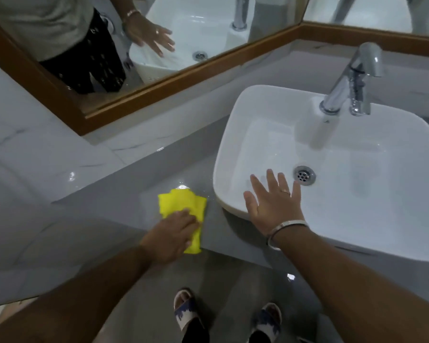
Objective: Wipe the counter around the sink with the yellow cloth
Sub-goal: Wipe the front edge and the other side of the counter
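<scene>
A yellow cloth (183,204) lies flat on the grey counter (144,194), just left of the white sink basin (233,134). My left hand (170,235) presses down on the near part of the cloth, palm flat, near the counter's front edge. My right hand (274,198) hovers over the basin's front left corner with fingers spread and nothing in it; it wears a ring and a metal bangle. Water drops glisten on the counter beyond the cloth.
A chrome tap (349,80) rises at the basin's back; the drain (304,175) sits mid-basin. A wood-framed mirror (159,80) runs along the wall behind the counter. Below the counter's edge are the grey floor and my sandalled feet (186,310).
</scene>
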A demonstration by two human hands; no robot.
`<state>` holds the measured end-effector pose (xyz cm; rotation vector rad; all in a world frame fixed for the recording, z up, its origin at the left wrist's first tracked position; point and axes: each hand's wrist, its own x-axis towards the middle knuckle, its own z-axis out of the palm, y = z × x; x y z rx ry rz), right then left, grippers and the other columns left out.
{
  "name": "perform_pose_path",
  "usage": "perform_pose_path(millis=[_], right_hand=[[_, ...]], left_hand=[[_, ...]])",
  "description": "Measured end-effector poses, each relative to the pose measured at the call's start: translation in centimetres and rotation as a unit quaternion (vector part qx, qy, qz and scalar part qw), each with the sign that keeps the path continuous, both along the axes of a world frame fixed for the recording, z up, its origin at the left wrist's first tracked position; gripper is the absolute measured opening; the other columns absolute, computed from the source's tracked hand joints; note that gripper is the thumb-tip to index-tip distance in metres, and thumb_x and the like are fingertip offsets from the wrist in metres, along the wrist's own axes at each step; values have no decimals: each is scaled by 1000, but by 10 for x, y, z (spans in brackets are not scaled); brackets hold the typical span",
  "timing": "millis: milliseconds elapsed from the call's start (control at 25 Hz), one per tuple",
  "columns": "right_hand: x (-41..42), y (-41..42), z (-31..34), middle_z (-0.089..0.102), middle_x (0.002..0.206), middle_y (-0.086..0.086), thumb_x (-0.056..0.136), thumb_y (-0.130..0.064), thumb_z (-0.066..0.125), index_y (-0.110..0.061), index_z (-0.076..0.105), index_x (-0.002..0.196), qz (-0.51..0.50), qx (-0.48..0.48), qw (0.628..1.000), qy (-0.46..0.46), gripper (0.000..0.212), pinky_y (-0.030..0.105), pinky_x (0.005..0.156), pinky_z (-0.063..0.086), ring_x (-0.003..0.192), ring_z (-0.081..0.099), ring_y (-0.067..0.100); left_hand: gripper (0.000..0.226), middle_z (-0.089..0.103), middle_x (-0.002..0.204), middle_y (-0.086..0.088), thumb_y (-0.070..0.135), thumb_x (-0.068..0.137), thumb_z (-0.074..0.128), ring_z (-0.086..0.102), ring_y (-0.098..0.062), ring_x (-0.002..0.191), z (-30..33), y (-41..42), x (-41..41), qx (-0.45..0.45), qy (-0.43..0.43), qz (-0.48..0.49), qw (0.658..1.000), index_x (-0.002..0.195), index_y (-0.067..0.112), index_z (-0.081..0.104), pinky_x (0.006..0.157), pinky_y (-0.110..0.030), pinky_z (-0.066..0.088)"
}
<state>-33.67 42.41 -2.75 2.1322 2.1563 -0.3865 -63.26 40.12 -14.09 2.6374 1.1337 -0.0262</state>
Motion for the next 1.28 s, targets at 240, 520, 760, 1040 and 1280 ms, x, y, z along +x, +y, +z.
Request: perform_pose_path(millis=[240,520,760,1040,1280], right_hand=[[-2,3,2,28,156,6,82,-53,3,-30,33,143,-15,-9,1000,4,71,54,115,14,143,24,30],[-6,3,7,40,150,7,84,-49,11,-28,43,138,-22,-28,999,-6,67,55,113,23,139,34,32],[-5,4,11,49,143,11,84,-44,19,-23,51,133,-16,-22,1000,-5,62,54,107,31,132,43,35],[-9,2,15,32,154,7,85,-50,10,-30,29,145,-34,-43,998,-43,66,55,115,21,142,28,32],[-62,25,6,20,158,8,74,-57,-1,-28,18,147,-62,-40,997,22,81,53,116,12,144,19,30]], left_hand=[[54,55,136,-17,40,91,45,42,-35,134,-9,54,31,5,-44,-29,999,133,7,53,111,-45,30],[64,49,143,-19,42,87,39,45,-41,132,-8,102,43,-11,-7,15,1000,137,4,50,108,-47,31],[70,50,140,-24,44,84,38,48,-43,128,-1,132,72,-35,23,254,966,135,-1,49,107,-48,32],[71,46,147,-17,42,77,42,44,-40,134,5,20,31,-31,-3,155,987,138,6,49,108,-53,25],[75,44,148,-18,44,75,41,37,-46,135,-11,105,24,20,50,219,974,140,7,45,109,-57,30]])
